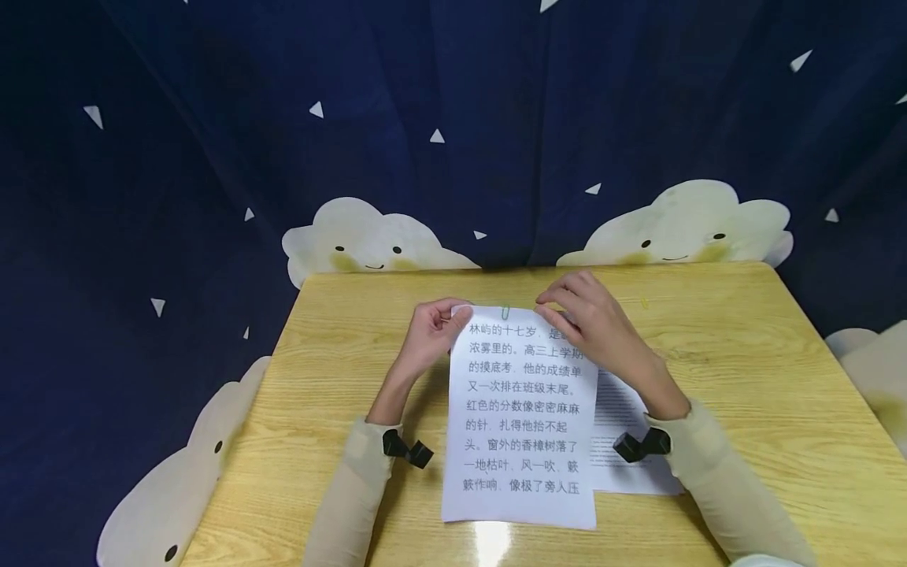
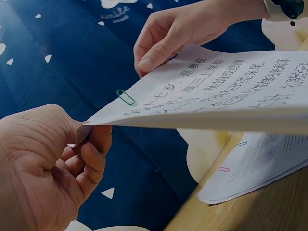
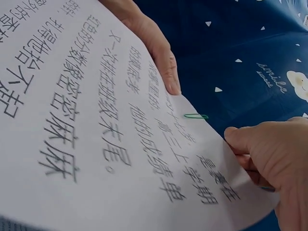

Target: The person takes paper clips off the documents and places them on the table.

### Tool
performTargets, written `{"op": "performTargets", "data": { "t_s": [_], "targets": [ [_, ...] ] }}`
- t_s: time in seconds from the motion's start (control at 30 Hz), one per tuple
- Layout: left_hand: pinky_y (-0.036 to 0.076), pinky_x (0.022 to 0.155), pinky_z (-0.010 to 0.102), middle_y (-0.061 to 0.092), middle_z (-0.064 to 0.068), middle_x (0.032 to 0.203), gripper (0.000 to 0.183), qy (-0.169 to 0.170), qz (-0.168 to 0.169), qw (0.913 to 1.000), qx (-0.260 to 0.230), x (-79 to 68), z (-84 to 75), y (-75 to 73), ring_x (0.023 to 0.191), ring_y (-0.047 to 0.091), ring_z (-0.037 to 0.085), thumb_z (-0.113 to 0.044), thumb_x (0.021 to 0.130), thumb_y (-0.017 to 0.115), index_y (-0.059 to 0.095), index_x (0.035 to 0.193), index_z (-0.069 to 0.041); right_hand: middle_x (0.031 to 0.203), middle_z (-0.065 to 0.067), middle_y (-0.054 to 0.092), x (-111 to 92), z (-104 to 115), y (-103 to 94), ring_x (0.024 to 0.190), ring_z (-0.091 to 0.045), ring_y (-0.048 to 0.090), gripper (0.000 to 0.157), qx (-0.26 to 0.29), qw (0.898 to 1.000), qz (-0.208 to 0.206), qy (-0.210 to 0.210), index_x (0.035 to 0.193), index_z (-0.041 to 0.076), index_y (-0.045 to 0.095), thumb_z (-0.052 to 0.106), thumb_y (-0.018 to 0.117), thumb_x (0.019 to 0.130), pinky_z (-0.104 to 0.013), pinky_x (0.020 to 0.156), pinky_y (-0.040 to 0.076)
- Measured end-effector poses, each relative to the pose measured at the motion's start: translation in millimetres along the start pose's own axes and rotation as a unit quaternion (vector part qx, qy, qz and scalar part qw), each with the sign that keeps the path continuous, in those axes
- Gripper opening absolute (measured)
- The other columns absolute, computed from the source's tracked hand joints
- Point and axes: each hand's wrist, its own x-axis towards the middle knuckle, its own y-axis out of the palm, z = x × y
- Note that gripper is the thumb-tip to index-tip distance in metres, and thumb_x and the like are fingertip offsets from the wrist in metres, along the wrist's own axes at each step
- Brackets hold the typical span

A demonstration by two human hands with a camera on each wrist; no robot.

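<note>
In the head view, a small stack of printed paper [image 1: 524,425] with large Chinese characters is held up by its top edge. My left hand [image 1: 438,327] pinches the top left corner between thumb and curled fingers. A green paper clip [image 2: 126,97] sits on the top edge, between the hands. At the top right, my right hand [image 1: 584,319] has its thumb at the paper's edge and its fingers [image 3: 246,162] curled behind it. Beside these fingers a small bluish-green bit [image 3: 267,188] shows at the edge, mostly hidden.
Other printed sheets [image 1: 623,441] lie on the wooden table [image 1: 340,370], partly behind the raised stack. A pink paper clip [image 2: 222,169] and a blue paper clip [image 2: 241,144] are on their edge. Toward the back right lies a small yellow clip [image 1: 645,302]. A dark blue curtain [image 1: 453,79] hangs behind.
</note>
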Motion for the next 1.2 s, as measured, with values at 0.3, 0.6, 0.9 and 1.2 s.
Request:
{"op": "performTargets", "data": {
  "t_s": [0.3,0.6,0.9,1.2],
  "targets": [
    [0.045,0.042,0.022,0.074,0.027,0.089,0.023,-0.007,0.002,1.0000,-0.001,-1.2,-1.0,4.8,0.054,0.066,0.013,-0.008,0.106,0.061,0.071,0.112,0.012,0.100,-0.007,0.069,-1,4,5.0,0.100,-0.029,0.059,0.005,-0.009,1.000,-0.001,0.000,0.097,0.007,0.077,0.008,0.078,0.093,-0.044,0.092,0.046],
    [0.044,0.042,0.023,0.075,0.021,0.086,0.022,-0.019,0.010,0.9998,-0.001,-2.3,0.2,8.8,0.054,0.065,0.012,-0.008,0.106,0.061,0.072,0.113,0.010,0.099,-0.009,0.070,-2,8,5.3,0.099,-0.030,0.059,0.007,-0.042,0.999,0.009,0.003,0.097,0.007,0.076,0.012,0.077,0.094,-0.047,0.089,0.047],
    [0.044,0.042,0.024,0.075,0.019,0.084,0.021,-0.005,0.021,0.9998,0.007,-4.1,1.7,11.8,0.051,0.062,0.012,-0.007,0.106,0.060,0.072,0.113,0.009,0.101,-0.012,0.070,-1,15,5.2,0.096,-0.033,0.057,0.012,-0.104,0.994,0.021,-0.004,0.100,0.005,0.075,0.016,0.074,0.096,-0.048,0.083,0.046],
    [0.044,0.041,0.027,0.075,0.019,0.084,0.021,-0.002,0.026,0.9996,0.012,-3.5,-1.4,13.1,0.051,0.061,0.012,-0.008,0.106,0.060,0.072,0.112,0.008,0.101,-0.009,0.071,-1,18,7.6,0.097,-0.030,0.057,0.008,-0.066,0.998,0.014,0.004,0.099,0.007,0.076,0.015,0.075,0.095,-0.046,0.084,0.045]
  ]
}}
